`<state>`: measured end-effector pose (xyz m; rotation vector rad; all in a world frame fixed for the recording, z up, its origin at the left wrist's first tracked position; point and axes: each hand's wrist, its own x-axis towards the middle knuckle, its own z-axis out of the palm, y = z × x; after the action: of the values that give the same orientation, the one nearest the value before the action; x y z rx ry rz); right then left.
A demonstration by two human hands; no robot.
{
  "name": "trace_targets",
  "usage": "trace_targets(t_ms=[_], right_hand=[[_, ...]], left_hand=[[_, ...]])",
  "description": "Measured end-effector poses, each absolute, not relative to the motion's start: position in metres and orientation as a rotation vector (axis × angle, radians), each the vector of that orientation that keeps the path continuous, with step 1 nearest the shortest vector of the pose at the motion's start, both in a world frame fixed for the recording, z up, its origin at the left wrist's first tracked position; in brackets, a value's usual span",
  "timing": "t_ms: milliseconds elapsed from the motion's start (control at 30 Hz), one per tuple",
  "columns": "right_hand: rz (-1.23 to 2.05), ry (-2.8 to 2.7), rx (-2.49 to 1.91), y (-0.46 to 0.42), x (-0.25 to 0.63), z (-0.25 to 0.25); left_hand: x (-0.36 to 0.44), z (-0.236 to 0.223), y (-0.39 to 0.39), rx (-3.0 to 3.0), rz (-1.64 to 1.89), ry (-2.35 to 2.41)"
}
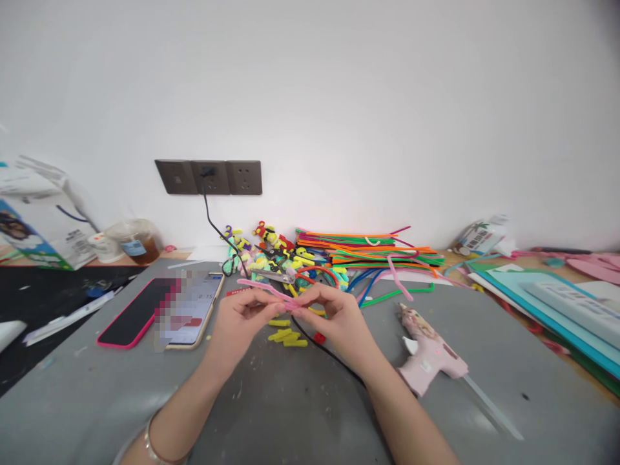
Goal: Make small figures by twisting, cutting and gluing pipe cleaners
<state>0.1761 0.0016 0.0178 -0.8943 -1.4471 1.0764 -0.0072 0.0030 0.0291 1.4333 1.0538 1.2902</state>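
A pink pipe cleaner (261, 285) is pinched between the fingertips of both hands, above the middle of the grey mat. My left hand (247, 314) grips it from the left, and one length of it sticks out up and to the left. On the other side my right hand (330, 316) has thumb and forefinger closed on the same pipe cleaner, close to the left fingertips. Below the hands lie several short yellow pipe cleaner pieces (289, 336) and a small red piece (319, 338). Part of the pink strand is hidden by the fingers.
A pink glue gun (429, 352) with a clear glue stick lies to the right. Two phones (130, 313) lie left. Behind are pipe cleaner figures (276, 242) and a bundle of coloured pipe cleaners (368, 248). A black cord (334, 355) runs under my hands. Coloured sheets (547, 310) lie far right.
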Motion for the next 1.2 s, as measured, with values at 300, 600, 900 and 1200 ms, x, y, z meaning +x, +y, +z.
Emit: trace_targets(t_ms=[300,600,900,1200], right_hand=[[1.252,-1.261,-0.855,0.0026,0.1731,0.0163],[1.316,-1.281,-0.841,0.0019,0.1744,0.0209],[1.337,-1.354,-0.826,0.0018,0.1745,0.0191],[1.026,-1.420,-0.866,0.0027,0.1700,0.0131]], left_hand=[[-0.0099,0.0272,0.0013,1.642,1.314,1.121],[-0.0094,0.0226,0.0019,1.724,1.345,1.090],[-0.0062,0.0230,-0.0003,1.713,1.352,1.051],[-0.0040,0.0209,0.0011,1.429,1.332,1.001]])
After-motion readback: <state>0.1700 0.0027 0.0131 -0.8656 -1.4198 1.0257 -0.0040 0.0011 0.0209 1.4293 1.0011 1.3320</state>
